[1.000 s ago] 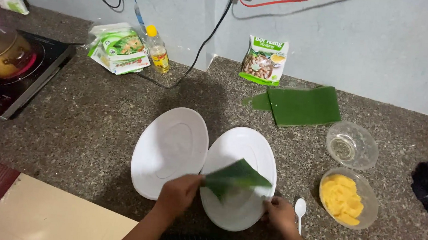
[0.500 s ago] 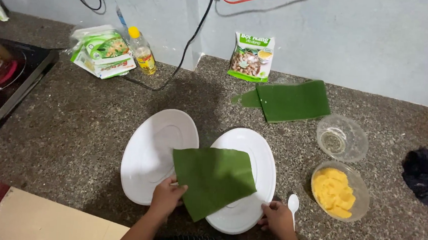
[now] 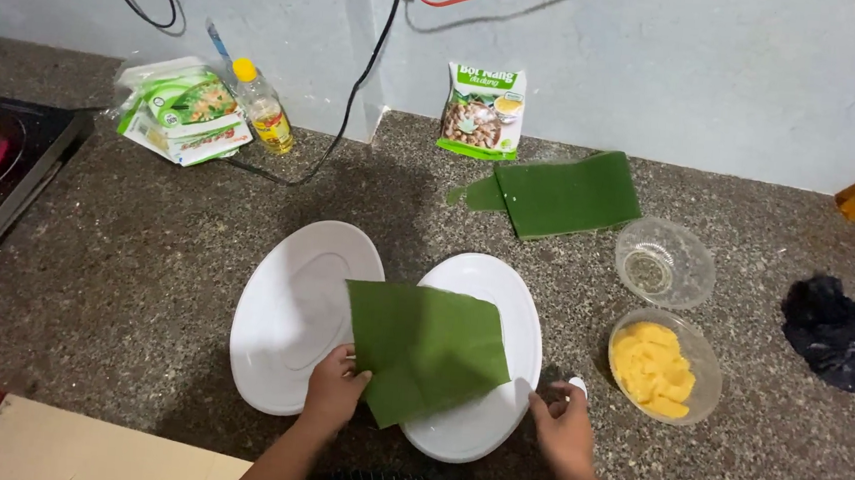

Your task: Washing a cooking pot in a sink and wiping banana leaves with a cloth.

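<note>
The left hand (image 3: 335, 392) pins the green leaf square (image 3: 427, 348) flat with fingers pressed on its lower-left edge across both white plates (image 3: 298, 261), while the right hand (image 3: 563, 427), fingers loosely curled and empty, rests on the worktop (image 3: 126, 249) beside the white spoon (image 3: 578, 386).

A flat, dark green banana-leaf square (image 3: 427, 348) lies over two plain white oval plates (image 3: 297, 311) on the speckled grey-brown stone counter (image 3: 126, 249). A clear plastic bowl (image 3: 666, 365) holds bright yellow paste. Another dark green folded leaf piece (image 3: 566, 193) lies near a crumpled black cloth (image 3: 839, 332).
</note>
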